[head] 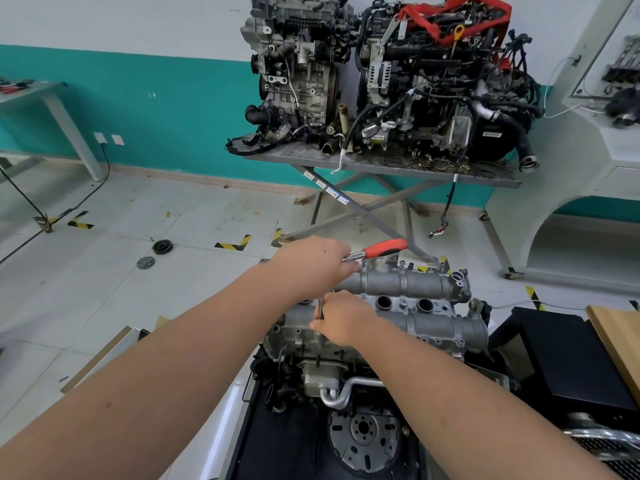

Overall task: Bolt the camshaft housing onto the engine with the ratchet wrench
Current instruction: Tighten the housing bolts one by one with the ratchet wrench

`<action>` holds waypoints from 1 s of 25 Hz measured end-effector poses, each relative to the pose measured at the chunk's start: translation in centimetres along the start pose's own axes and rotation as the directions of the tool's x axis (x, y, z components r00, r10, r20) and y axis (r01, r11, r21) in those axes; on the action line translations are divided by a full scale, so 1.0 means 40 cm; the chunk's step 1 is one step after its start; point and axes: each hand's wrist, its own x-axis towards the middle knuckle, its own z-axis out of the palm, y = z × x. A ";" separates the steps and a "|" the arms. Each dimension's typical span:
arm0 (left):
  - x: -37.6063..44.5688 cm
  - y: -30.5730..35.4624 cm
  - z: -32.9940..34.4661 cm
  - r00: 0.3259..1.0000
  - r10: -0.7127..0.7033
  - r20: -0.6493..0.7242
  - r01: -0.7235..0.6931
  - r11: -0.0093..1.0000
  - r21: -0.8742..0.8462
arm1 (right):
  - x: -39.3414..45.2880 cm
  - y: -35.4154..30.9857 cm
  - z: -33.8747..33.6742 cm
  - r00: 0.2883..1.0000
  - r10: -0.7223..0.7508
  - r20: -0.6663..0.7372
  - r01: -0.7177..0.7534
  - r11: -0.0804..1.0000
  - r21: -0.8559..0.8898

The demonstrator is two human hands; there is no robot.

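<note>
The left hand (313, 263) sits at centre frame, fingers curled round the metal shank of a ratchet wrench with an orange-red grip (379, 250), whose handle points toward the right. Just below it, the right hand (341, 320) closes its fingers around a slim metal piece (320, 308) standing upright over the housing; what that piece is I cannot tell.

The grey cast-aluminium camshaft housing (415, 306) lies on top of the engine (346, 375) in the lower centre of the frame. Several bolts (403, 265) stand proud along its far edge, so it appears seated but not fully tightened. Judging by the wrench's place at the left end, most of the fastening is probably still to do.

The engine rests on a black stand (291, 441) at the bottom of the frame. The floor is pale tile (145, 237) with yellow-and-black tape marks. In the upper centre, two more engines (398, 74) crowd a grey metal table (381, 164) against a white-and-teal wall (138, 98). A black round part (162, 246) lies on the tiles at the left.
</note>
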 end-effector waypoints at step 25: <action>-0.003 0.004 0.015 0.998 0.029 -0.054 -0.031 0.999 -0.029 | 0.003 0.003 0.008 1.000 0.007 -0.009 -0.007 1.000 0.006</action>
